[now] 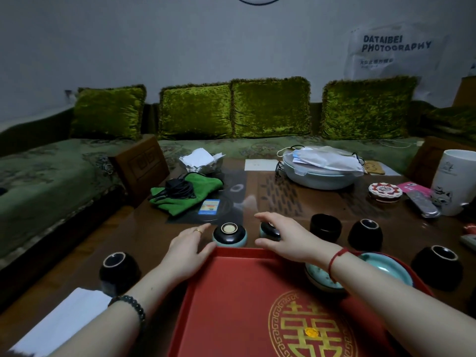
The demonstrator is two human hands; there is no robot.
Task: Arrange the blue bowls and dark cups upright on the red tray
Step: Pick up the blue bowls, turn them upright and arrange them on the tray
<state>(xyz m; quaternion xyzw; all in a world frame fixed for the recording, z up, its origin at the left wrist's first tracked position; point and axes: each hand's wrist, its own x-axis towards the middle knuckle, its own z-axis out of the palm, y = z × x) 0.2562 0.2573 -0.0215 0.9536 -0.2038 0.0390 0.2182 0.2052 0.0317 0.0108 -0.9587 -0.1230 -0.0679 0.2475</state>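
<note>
The red tray [231, 292] with a gold emblem lies in front of me. Two blue bowls sit upright at its right side [318, 276] [386, 265]. Beyond the tray's far edge, two more blue bowls stand upside down: one [229, 234] just right of my left hand [189, 247], the other [268, 229] partly hidden under my right hand [286, 237]. Both hands have spread, relaxed fingers and hold nothing. Dark cups stand inverted at left [117, 270], at right [365, 234] and far right [440, 266]. One dark cup [325, 226] stands upright.
On the wooden table are a green cloth with a black cable [185, 193], a pale basin with masks [322, 171], a white mug [456, 181], a round coaster [385, 191] and white paper [61, 320] at front left. A green sofa runs behind.
</note>
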